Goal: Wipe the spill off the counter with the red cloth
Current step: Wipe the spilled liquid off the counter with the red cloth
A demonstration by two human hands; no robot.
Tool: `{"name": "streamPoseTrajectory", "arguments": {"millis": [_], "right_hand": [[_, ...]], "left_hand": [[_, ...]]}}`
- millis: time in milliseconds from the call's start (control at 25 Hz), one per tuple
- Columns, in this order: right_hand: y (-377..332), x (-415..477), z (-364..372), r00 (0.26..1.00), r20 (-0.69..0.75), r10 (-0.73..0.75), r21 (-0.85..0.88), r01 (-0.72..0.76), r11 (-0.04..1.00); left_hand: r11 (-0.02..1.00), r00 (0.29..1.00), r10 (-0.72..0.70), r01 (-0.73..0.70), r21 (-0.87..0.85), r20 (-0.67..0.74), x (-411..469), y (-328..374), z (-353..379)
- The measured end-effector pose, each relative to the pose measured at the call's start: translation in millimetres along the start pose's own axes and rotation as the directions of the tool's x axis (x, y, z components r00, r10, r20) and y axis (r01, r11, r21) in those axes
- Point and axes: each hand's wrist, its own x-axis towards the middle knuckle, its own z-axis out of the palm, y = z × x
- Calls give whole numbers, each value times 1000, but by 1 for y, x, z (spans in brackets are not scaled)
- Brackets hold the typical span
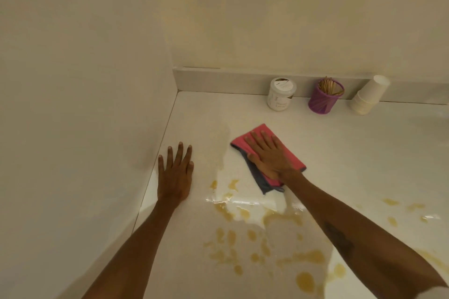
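A folded red cloth (295, 159) with a grey underside lies flat on the white counter (340, 148). My right hand (267, 155) presses down on it, palm flat and fingers spread toward the far left. A yellowish spill (257, 233) spreads in blotches and droplets across the near counter, below the cloth and between my forearms, with more drops at the right (398, 209). My left hand (175, 172) rests flat on the bare counter close to the left wall, fingers apart, holding nothing.
Along the back splash stand a white lidded jar (280, 97), a purple cup of wooden sticks (325, 98) and a leaning stack of white paper cups (369, 94). A wall (85, 104) closes off the left side.
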Motion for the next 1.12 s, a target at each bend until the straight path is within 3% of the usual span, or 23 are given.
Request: {"name": "streamPoseTrajectory", "arguments": {"millis": [80,200,320,400,520,640,800,920,1040,1120], "right_hand": [[-39,-5,5,997,2,-80,21,80,997],[-81,-42,25,949,39,-312,-37,313,949],[-47,-72,31,842,14,-539,-132,536,834],[-11,-72,26,864,-8,-503,-155,496,854],[-1,-34,15,988,-2,-157,-81,156,984],[-41,1,12,1000,-16,-2,43,2,999],[-98,-22,21,998,-32,-49,83,52,995],[-126,-83,33,985,-28,-173,58,174,983],[-102,-142,48,943,-35,-330,2,331,944],[-72,-151,49,949,-27,-315,-43,314,948]], "left_hand": [[1000,1000,6,-6,19,-5,-3,1,0],[1000,1000,10,-10,11,-9,-9,-1,-1],[1000,1000,3,-3,1,-10,-3,0,-3],[1000,1000,1,-1,-10,-10,-1,1,-3],[1000,1000,-2,1,-11,-18,-1,-1,2],[1000,999,-3,3,7,-34,0,1,4],[1000,1000,6,-6,14,-3,-3,1,1],[1000,999,17,-17,-2,34,-6,2,-7],[999,997,37,-35,-34,61,-15,4,-14],[998,996,47,-44,-37,76,-32,2,-16]]}}
